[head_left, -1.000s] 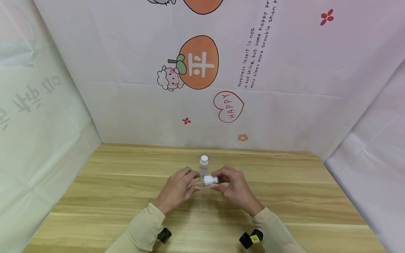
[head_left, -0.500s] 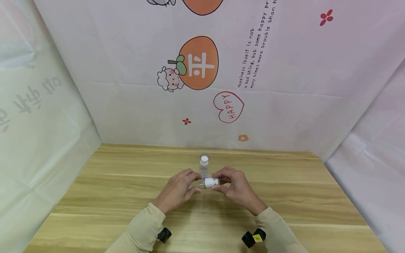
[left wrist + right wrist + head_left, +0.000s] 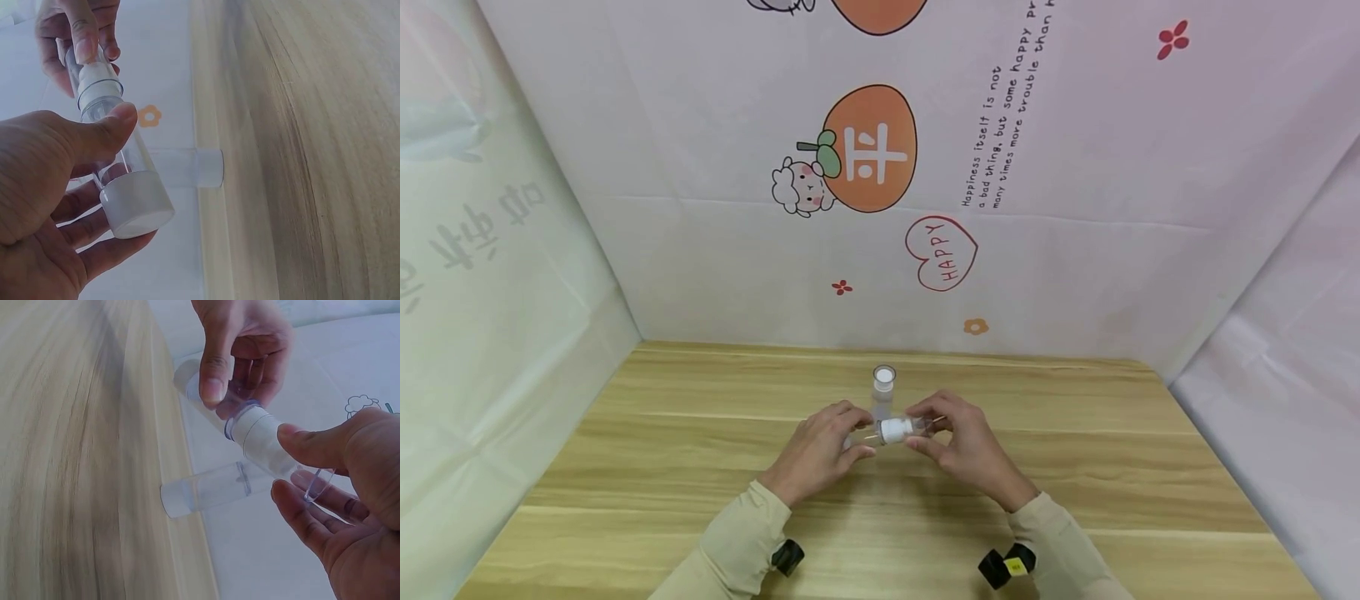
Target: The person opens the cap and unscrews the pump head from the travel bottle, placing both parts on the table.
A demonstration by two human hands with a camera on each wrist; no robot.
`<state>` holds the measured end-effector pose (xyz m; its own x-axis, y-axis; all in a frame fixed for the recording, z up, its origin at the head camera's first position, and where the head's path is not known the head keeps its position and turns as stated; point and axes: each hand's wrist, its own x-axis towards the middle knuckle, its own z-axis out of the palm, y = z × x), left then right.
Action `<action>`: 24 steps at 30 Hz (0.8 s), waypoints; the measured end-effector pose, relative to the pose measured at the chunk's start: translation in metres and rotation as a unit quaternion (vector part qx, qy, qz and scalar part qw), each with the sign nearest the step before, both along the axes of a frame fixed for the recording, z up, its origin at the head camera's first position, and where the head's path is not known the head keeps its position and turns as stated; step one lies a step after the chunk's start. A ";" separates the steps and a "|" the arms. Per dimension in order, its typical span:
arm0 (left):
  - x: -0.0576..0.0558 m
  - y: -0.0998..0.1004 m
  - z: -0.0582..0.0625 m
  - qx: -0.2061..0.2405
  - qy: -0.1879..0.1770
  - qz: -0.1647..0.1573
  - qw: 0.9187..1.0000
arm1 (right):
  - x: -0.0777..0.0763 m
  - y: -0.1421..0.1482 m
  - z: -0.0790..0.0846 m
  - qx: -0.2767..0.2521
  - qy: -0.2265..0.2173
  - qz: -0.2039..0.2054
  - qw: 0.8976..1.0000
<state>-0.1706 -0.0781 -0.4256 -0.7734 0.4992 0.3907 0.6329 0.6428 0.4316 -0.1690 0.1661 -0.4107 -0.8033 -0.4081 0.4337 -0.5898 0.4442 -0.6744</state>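
My left hand grips the clear body of a small cosmetic bottle with a white base, thumb on one side and fingers on the other. Held tilted over the table, the bottle has a white collar at its upper end, pointing toward my right hand. Between thumb and fingertips my right hand pinches the clear cap at that end, with the thumb close to the collar. Just behind stands a second clear bottle of the same look, upright, with a white top under a clear cover.
The wood-grain table runs back to a white printed cloth hung as a wall, with more cloth at both sides. Black wrist cameras are strapped over the beige sleeves.
My right hand has shifted slightly right, and more of the clear cap shows beyond the white collar. The left hand keeps nearly the same place. The standing bottle is unmoved.
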 end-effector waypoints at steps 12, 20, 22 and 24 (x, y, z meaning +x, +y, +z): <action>-0.001 -0.002 -0.003 0.007 -0.005 0.017 1.000 | 0.000 0.019 0.006 0.003 0.004 -0.033 0.999; -0.002 -0.003 -0.006 0.001 0.002 0.028 1.000 | -0.003 0.035 0.007 0.028 0.013 -0.080 0.996; -0.002 -0.003 -0.007 0.000 0.002 0.028 1.000 | -0.004 0.039 0.006 0.028 0.012 -0.091 0.995; -0.002 -0.003 -0.007 0.002 -0.001 0.027 1.000 | -0.005 0.043 0.005 0.030 0.008 -0.099 0.995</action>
